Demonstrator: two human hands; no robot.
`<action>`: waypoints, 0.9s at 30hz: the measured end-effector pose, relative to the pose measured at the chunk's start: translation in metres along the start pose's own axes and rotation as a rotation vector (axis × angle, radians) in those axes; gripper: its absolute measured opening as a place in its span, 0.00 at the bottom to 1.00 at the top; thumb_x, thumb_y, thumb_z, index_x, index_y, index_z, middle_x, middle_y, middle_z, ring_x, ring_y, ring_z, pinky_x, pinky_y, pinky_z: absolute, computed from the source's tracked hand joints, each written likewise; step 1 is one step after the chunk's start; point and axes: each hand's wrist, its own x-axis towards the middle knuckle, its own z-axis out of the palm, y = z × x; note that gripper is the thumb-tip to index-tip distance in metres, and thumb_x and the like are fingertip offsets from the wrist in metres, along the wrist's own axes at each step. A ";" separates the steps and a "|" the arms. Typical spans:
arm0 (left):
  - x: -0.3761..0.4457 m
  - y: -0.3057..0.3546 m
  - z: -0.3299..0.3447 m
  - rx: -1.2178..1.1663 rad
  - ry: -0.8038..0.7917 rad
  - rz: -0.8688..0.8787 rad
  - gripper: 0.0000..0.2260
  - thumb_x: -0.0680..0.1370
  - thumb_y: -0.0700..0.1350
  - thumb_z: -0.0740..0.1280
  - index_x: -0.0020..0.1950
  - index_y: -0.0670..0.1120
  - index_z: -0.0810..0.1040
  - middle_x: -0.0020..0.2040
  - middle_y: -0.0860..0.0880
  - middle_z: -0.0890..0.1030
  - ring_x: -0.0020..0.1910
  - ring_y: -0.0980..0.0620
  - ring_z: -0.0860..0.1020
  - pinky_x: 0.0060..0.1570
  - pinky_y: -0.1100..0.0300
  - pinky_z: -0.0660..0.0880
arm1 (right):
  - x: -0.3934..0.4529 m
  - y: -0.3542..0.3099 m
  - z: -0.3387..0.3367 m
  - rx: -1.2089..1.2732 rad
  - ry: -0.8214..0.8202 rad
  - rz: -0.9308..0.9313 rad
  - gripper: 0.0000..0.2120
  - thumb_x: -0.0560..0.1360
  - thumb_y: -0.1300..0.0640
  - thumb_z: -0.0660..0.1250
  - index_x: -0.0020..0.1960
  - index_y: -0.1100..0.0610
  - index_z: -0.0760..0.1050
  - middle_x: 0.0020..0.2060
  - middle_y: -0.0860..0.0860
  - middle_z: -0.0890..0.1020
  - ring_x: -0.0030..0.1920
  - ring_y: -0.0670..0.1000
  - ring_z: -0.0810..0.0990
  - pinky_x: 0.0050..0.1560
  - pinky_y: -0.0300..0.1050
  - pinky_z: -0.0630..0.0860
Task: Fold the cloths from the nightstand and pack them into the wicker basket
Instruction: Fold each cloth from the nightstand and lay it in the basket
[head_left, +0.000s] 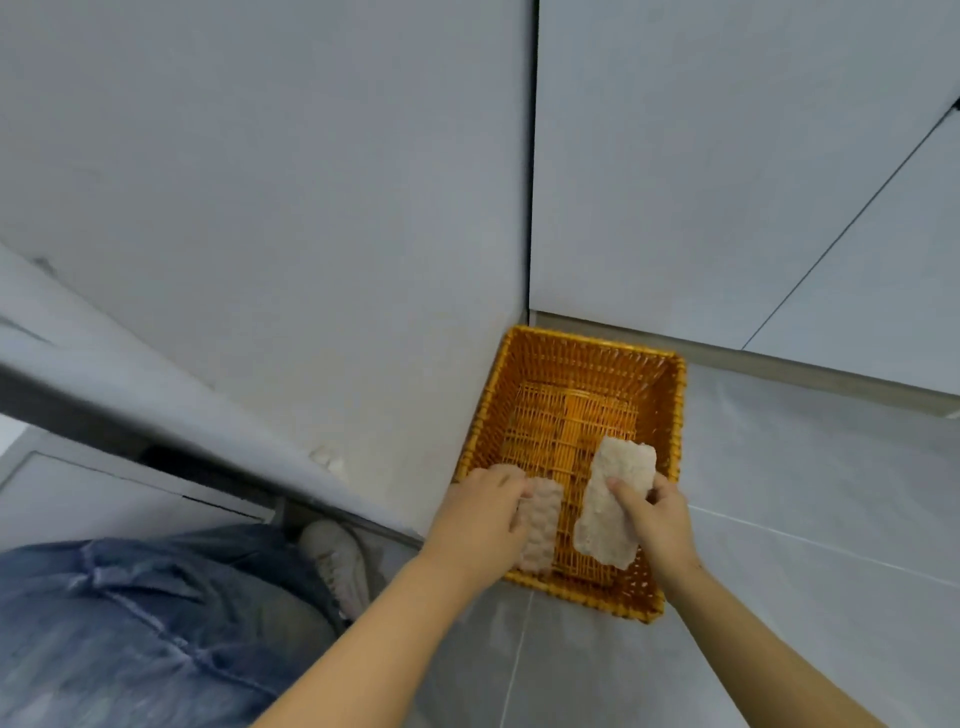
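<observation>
While each hand grips one folded cloth, left hand (485, 512) and right hand (655, 514) lower them side by side into the wicker basket (584, 364), so both fit.

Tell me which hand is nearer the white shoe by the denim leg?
Left. The left hand holds a folded cloth over the wicker basket's left rim, nearest the white shoe. The right hand holds another cloth farther right.
</observation>
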 end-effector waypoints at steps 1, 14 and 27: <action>0.005 -0.003 0.005 0.017 -0.017 0.001 0.17 0.80 0.43 0.58 0.68 0.49 0.71 0.66 0.52 0.71 0.63 0.51 0.68 0.61 0.56 0.67 | 0.009 0.006 0.003 -0.027 0.000 0.027 0.11 0.75 0.52 0.70 0.56 0.55 0.77 0.48 0.52 0.83 0.48 0.53 0.82 0.50 0.60 0.81; 0.031 -0.072 0.081 0.041 -0.261 -0.192 0.23 0.79 0.47 0.62 0.75 0.49 0.64 0.75 0.50 0.63 0.73 0.51 0.61 0.71 0.58 0.60 | 0.071 0.088 0.049 -0.075 -0.088 0.350 0.16 0.76 0.57 0.68 0.62 0.60 0.75 0.58 0.58 0.80 0.56 0.58 0.79 0.59 0.57 0.77; 0.030 -0.079 0.099 0.165 -0.407 -0.249 0.18 0.80 0.50 0.61 0.71 0.50 0.70 0.67 0.48 0.72 0.68 0.47 0.66 0.73 0.49 0.57 | 0.063 0.105 0.058 -0.351 0.068 0.213 0.32 0.73 0.52 0.73 0.73 0.56 0.63 0.66 0.58 0.71 0.66 0.60 0.71 0.63 0.55 0.71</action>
